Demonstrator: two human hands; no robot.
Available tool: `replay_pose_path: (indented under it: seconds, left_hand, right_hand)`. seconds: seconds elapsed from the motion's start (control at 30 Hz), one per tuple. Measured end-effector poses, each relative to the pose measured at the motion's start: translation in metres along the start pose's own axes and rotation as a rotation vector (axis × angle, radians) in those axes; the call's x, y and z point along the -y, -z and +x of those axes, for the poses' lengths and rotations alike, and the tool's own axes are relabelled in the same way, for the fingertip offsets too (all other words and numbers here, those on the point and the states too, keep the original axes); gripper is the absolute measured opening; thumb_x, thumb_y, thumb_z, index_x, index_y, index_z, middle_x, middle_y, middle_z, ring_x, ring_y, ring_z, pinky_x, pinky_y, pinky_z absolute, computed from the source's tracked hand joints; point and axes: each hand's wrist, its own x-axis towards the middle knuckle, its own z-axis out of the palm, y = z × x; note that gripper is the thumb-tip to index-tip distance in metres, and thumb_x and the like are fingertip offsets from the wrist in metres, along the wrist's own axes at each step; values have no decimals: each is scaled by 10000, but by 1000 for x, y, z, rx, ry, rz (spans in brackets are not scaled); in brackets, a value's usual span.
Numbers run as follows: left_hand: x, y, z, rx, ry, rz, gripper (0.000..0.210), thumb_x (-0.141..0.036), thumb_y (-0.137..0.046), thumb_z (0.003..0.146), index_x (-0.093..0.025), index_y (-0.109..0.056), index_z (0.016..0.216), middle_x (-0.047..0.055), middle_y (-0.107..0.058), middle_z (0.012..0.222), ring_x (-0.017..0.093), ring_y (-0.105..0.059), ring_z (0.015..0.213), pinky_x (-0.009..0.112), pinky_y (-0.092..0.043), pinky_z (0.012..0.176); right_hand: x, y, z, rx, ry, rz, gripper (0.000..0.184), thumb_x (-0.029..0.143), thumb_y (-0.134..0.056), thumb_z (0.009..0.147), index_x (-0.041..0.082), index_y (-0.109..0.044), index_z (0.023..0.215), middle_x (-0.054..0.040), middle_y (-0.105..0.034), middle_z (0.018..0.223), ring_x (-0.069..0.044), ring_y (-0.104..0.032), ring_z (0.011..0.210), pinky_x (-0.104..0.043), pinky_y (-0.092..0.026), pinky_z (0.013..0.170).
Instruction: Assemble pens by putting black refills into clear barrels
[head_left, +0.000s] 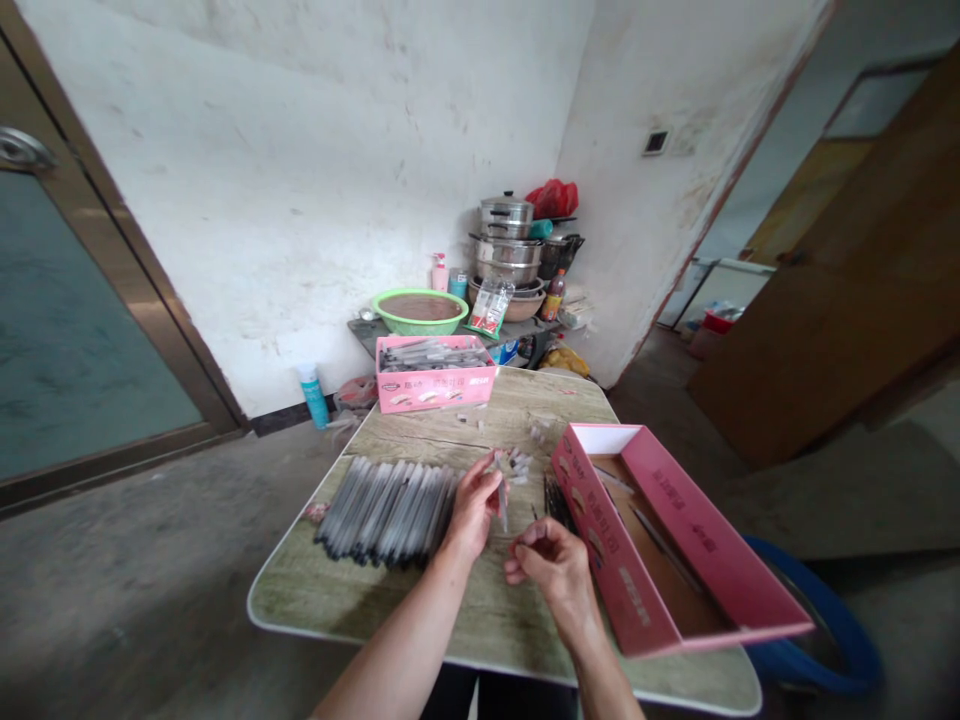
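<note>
My left hand (472, 505) is closed round a slim translucent pen barrel (503, 508), held nearly upright above the table. To the right and nearer to me, my right hand (553, 562) has thumb and fingers pinched together; what sits in them, if anything, is too small to make out. Left of my hands, a row of translucent pens (390, 510) lies side by side, dark ends toward me. Small pale plastic pieces (517, 465) are scattered just beyond my left hand. Thin black sticks (556, 500) lie beside the right-hand box.
An open pink box (626, 560) with a few pens in it stands on the right of the table (480, 640). Another pink box (435, 390), full of pens, is at the far edge. Behind are a green basin (420, 325) and stacked steamer pots (508, 255).
</note>
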Motion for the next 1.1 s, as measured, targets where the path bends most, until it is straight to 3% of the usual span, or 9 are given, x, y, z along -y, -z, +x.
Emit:
replay_pose_path:
  seconds: [0.2, 0.4, 0.57, 1.1]
  left_hand:
    - [-2, -1, -2, -10, 5, 3, 519, -348, -754, 725, -164, -601, 1186, -21, -626, 662, 81, -554, 523, 163, -389, 457]
    - [0, 0, -2, -58, -31, 6, 589, -381, -770, 702, -193, -554, 1216, -24, -627, 695, 105, -590, 582, 174, -414, 474]
    - [1, 1, -2, -44, -52, 32, 616, -405, -756, 715, -200, -515, 1244, -19, -637, 708, 89, -561, 533, 179, -412, 475]
    - [-5, -7, -8, -2, -60, 102, 599, -431, -753, 704, -225, -509, 1210, -21, -637, 697, 101, -565, 527, 188, -419, 477]
  right_hand:
    - [-8, -4, 0, -39, 17, -50, 296, 394, -791, 656, 153, -622, 681, -5, -609, 539, -171, -603, 466, -288, -527, 454]
    - [-21, -6, -2, -195, 185, -151, 233, 371, -739, 717, 167, -633, 675, -7, -618, 586, -157, -572, 523, -255, -484, 511]
    - [-23, -2, 0, -249, 249, -297, 219, 369, -689, 766, 167, -646, 691, -6, -622, 581, -156, -560, 547, -249, -455, 555]
    - [-25, 1, 7, -297, 240, -345, 276, 434, -699, 753, 181, -597, 714, -2, -615, 550, -158, -563, 487, -249, -445, 499]
